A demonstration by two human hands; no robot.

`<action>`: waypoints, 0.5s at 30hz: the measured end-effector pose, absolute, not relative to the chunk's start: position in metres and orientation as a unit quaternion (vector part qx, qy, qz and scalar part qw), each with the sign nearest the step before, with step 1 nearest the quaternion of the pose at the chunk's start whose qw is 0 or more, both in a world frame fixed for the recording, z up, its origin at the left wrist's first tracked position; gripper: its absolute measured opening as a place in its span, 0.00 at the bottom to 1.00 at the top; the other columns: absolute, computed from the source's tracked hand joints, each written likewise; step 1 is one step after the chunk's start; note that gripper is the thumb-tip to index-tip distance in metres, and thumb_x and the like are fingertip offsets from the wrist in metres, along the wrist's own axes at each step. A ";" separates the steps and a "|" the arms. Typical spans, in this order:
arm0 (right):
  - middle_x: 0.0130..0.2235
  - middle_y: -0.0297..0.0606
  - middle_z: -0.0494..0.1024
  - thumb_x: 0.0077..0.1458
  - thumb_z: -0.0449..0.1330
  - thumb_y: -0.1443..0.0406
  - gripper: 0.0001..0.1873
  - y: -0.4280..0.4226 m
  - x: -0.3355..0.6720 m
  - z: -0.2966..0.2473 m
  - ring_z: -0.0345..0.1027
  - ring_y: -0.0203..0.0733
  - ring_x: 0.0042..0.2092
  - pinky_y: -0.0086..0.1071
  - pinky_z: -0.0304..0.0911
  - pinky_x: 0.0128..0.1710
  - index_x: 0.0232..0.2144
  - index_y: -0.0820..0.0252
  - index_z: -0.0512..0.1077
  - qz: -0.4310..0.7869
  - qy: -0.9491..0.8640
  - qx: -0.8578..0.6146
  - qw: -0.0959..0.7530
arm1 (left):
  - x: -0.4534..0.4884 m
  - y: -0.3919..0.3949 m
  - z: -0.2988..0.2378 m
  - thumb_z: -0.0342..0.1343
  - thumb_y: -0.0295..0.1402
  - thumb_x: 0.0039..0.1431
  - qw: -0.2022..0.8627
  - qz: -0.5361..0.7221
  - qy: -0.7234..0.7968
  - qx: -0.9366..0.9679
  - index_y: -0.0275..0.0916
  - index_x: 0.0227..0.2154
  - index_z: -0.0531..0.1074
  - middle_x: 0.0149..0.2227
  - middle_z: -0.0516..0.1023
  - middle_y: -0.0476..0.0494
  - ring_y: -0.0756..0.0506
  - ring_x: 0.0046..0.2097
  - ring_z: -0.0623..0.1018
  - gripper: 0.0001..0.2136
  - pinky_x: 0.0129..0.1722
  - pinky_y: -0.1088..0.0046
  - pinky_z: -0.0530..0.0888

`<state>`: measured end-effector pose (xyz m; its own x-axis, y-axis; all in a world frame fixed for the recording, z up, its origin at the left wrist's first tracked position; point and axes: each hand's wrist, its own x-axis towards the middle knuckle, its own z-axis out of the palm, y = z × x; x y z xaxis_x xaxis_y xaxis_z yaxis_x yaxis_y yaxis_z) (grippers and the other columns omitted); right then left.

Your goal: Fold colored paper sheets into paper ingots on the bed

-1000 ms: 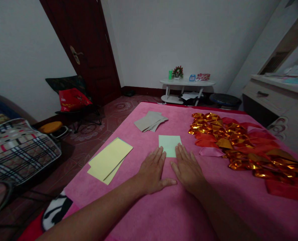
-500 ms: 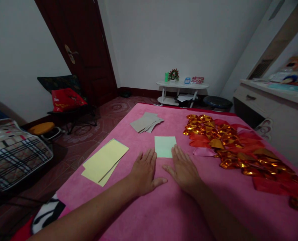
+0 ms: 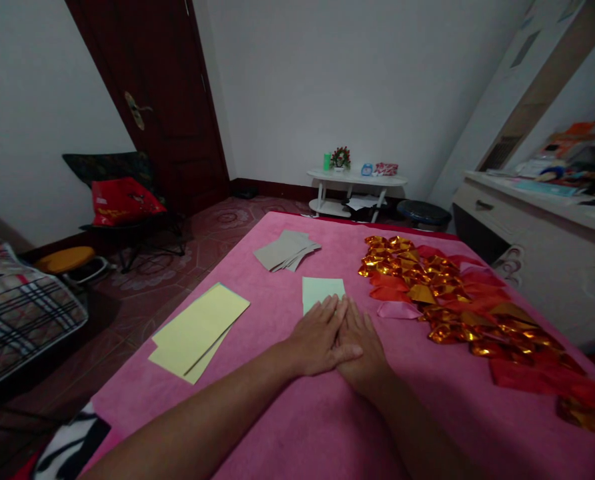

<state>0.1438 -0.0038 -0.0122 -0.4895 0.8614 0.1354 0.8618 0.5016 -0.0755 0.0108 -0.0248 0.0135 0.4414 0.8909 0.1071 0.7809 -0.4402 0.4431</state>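
Observation:
My left hand and my right hand lie flat, fingers stretched out, side by side on the pink cloth. The left hand partly overlaps the right. Their fingertips rest on the near edge of a pale green paper square. Neither hand holds anything.
Yellow sheets lie to the left on the cloth, a fan of grey cards farther back. A long heap of gold and red foil pieces runs along the right. Beyond are a white low table, a dark door, a chair with a red bag.
My two hands, apart before, have slid together until they touch and overlap at the green paper's near edge. The view has shifted slightly.

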 end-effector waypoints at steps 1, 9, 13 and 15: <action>0.65 0.51 0.52 0.57 0.48 0.62 0.33 -0.003 0.144 -0.014 0.43 0.53 0.66 0.50 0.44 0.62 0.63 0.70 0.52 -0.005 -0.861 -0.502 0.081 | 0.006 -0.024 0.008 0.40 0.57 0.58 0.163 0.153 0.511 0.830 0.32 0.65 0.40 0.67 0.42 0.30 0.37 0.67 0.44 0.41 0.64 0.54 0.49; 0.63 0.52 0.57 0.53 0.50 0.69 0.31 0.009 0.149 -0.009 0.49 0.51 0.64 0.48 0.48 0.61 0.59 0.71 0.60 0.019 -0.861 -0.495 0.114 | -0.032 -0.032 -0.001 0.42 0.59 0.55 0.053 0.126 0.642 0.754 0.26 0.61 0.54 0.64 0.51 0.24 0.32 0.66 0.51 0.41 0.62 0.49 0.50; 0.59 0.49 0.66 0.49 0.50 0.74 0.27 0.020 0.151 -0.008 0.59 0.47 0.60 0.40 0.53 0.60 0.53 0.67 0.69 0.044 -0.849 -0.494 0.181 | -0.029 -0.027 0.000 0.51 0.47 0.57 0.016 0.183 0.640 0.746 0.34 0.59 0.58 0.64 0.54 0.30 0.35 0.64 0.57 0.31 0.60 0.52 0.55; 0.56 0.46 0.70 0.51 0.50 0.73 0.23 0.023 0.152 -0.009 0.62 0.46 0.58 0.39 0.55 0.59 0.48 0.63 0.74 0.058 -0.846 -0.484 0.215 | -0.026 -0.023 0.001 0.52 0.40 0.58 -0.018 0.218 0.612 0.760 0.40 0.56 0.64 0.63 0.58 0.36 0.37 0.62 0.59 0.23 0.60 0.53 0.55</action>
